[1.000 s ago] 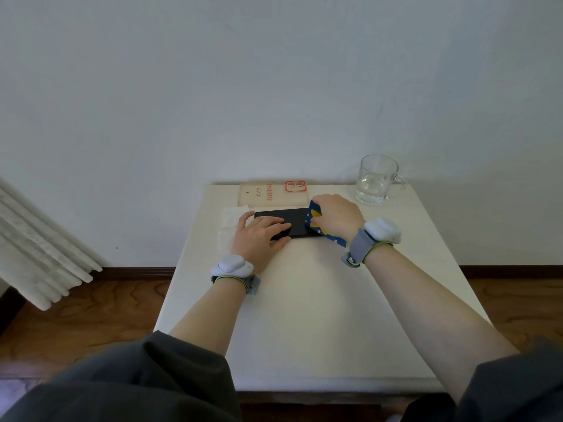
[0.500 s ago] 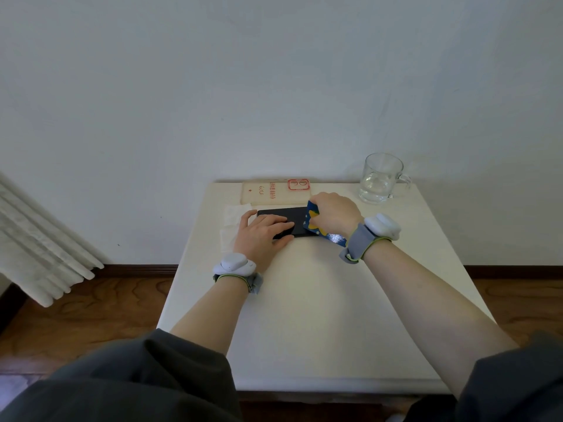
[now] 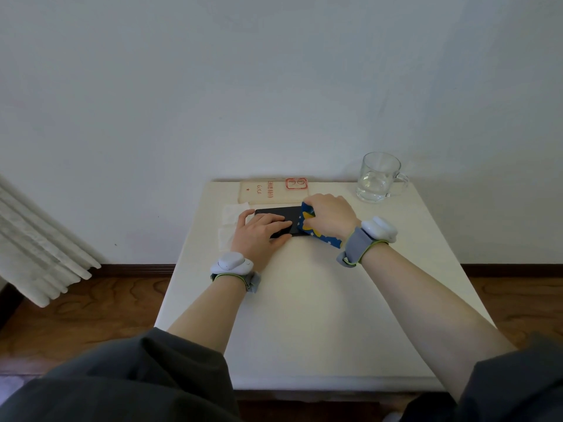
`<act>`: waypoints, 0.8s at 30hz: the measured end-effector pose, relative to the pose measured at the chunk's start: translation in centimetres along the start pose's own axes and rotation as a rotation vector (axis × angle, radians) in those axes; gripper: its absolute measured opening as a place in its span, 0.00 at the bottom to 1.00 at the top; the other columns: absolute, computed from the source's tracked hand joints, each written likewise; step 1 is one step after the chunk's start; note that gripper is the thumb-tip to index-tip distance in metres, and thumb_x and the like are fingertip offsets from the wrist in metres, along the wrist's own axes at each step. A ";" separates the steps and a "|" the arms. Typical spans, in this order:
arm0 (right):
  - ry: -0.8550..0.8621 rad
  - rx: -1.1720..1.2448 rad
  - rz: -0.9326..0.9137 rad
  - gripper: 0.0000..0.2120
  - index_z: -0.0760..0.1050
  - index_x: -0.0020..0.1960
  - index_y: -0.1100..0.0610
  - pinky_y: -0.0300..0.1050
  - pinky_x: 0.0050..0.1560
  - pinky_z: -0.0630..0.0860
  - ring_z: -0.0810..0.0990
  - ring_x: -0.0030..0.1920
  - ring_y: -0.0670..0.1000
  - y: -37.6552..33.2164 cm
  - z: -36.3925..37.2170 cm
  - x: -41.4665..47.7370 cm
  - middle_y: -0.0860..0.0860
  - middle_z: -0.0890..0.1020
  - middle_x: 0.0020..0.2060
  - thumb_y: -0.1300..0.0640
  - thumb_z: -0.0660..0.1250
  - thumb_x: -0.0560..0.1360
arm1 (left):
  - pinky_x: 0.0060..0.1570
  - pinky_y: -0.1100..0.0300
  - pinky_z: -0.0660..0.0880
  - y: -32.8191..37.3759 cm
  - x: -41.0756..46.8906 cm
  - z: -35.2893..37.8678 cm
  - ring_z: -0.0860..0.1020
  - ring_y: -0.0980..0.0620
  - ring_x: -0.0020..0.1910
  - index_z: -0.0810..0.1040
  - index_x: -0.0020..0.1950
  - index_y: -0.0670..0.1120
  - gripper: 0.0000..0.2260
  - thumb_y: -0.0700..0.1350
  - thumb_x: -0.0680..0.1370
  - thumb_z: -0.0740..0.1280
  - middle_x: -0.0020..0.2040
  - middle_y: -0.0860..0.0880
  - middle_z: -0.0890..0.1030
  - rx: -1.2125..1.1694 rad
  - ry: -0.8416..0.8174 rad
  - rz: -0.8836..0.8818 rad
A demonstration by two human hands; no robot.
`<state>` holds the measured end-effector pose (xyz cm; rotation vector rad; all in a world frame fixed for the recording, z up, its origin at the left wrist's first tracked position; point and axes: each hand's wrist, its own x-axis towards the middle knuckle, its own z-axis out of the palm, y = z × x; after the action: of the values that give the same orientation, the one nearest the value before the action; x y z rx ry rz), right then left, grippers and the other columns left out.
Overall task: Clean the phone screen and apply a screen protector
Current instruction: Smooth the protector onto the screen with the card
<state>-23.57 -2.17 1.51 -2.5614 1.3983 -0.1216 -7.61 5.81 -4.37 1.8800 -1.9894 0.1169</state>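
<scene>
A black phone [image 3: 281,216] lies flat, screen up, near the far side of the white table [image 3: 320,300]. My left hand [image 3: 259,236] rests on its left part with straight fingers pressing it down. My right hand [image 3: 330,216] grips a blue cloth with yellow patterns [image 3: 313,228] and presses it on the phone's right end. A clear phone case with red print [image 3: 272,190] lies just behind the phone, against the wall.
A glass mug [image 3: 377,178] with a little water stands at the table's far right corner. White tissue or wipes [image 3: 231,222] lie under and left of the phone. A white curtain [image 3: 33,251] hangs at the left over the wooden floor.
The right hand with the cloth stays at the phone's right end with only slight shifts. The left hand keeps its hold. The view has tilted slightly.
</scene>
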 end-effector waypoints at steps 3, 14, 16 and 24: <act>0.025 0.012 0.004 0.05 0.67 0.42 0.56 0.47 0.47 0.64 0.73 0.42 0.56 0.3 0.0 -0.1 0.52 0.75 0.40 0.57 0.63 0.74 | 0.67 0.58 0.46 0.0 0.0 -0.1 0.73 0.57 0.63 0.77 0.63 0.57 0.14 0.56 0.78 0.61 0.62 0.57 0.77 0.006 -0.009 0.002; 0.006 0.004 -0.026 0.06 0.67 0.42 0.57 0.46 0.45 0.62 0.72 0.41 0.56 0.0 0.1 -0.5 0.52 0.75 0.40 0.57 0.63 0.75 | 0.67 0.58 0.46 0.0 0.0 -0.1 0.73 0.57 0.63 0.77 0.63 0.57 0.14 0.56 0.79 0.61 0.62 0.57 0.77 0.012 -0.005 0.003; 0.021 -0.003 -0.012 0.05 0.69 0.42 0.57 0.47 0.46 0.63 0.73 0.42 0.57 0.2 -0.1 -0.3 0.53 0.76 0.40 0.57 0.63 0.75 | 0.67 0.58 0.46 0.1 0.0 -0.1 0.72 0.57 0.63 0.77 0.63 0.57 0.14 0.56 0.79 0.61 0.62 0.57 0.77 0.013 -0.011 0.008; 0.030 0.022 -0.030 0.08 0.65 0.40 0.57 0.45 0.44 0.61 0.70 0.40 0.56 0.1 -0.2 -0.3 0.52 0.72 0.36 0.58 0.63 0.74 | 0.67 0.58 0.46 0.1 0.0 -0.1 0.73 0.57 0.63 0.77 0.63 0.57 0.14 0.56 0.79 0.61 0.62 0.57 0.77 0.017 -0.003 0.010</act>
<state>-23.90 -2.00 1.72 -2.5734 1.3616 -0.1807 -7.68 5.82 -4.30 1.8816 -2.0060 0.1340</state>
